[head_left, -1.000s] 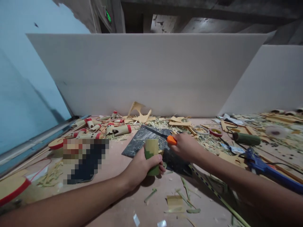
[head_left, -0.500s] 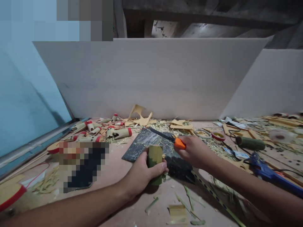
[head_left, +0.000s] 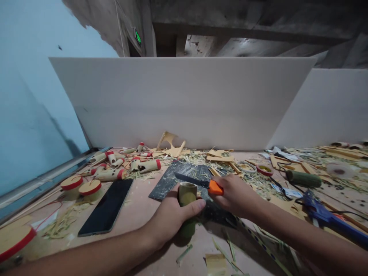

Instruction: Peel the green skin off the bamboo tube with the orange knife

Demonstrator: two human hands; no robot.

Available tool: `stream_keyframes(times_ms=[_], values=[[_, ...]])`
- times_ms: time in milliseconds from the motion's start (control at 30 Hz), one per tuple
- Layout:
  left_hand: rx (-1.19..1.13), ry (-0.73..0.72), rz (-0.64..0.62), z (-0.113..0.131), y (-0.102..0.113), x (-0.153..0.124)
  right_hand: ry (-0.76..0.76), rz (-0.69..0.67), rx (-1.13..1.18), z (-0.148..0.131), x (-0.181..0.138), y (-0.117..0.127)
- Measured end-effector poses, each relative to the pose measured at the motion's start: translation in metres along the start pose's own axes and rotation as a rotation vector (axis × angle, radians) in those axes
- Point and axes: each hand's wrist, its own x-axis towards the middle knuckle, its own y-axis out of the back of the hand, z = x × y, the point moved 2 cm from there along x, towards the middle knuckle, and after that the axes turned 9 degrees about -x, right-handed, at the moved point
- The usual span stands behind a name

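Grasping a short green bamboo tube [head_left: 188, 196], open rim upward, the left hand [head_left: 174, 211] curls around it beside the near edge of a flat black board [head_left: 163, 186] — whether its base touches the pale pinkish worktop [head_left: 140, 207], I cannot tell. The right hand [head_left: 231, 191] is clenched on an orange-handled tool with a straight dark blade [head_left: 189, 179], pointing left beyond the rim. Farther left lies a black rectangular smartphone [head_left: 106, 209] — near two round tan cylinders with red rims [head_left: 90, 188]. On the right is a blue glue gun [head_left: 323, 212].
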Motion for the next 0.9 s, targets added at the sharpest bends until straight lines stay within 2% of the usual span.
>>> stream_keyframes(times_ms=[267,500,667,767,900], values=[[0.011,0.037,0.101,0.003,0.002,0.005,-0.019,-0.051,-0.002,-0.004,-0.002,-0.016],[-0.123,-0.075,-0.040,0.009,-0.004,0.005,-0.048,-0.127,-0.079,-0.015,-0.004,-0.019],[-0.050,-0.106,-0.011,0.006,-0.002,0.010,-0.137,-0.182,-0.183,-0.024,-0.005,-0.020],[0.073,-0.048,0.033,0.001,0.000,0.013,-0.205,-0.189,-0.204,-0.025,-0.002,-0.022],[0.038,0.023,0.086,-0.002,0.000,0.015,-0.305,-0.161,-0.208,-0.013,0.007,-0.021]])
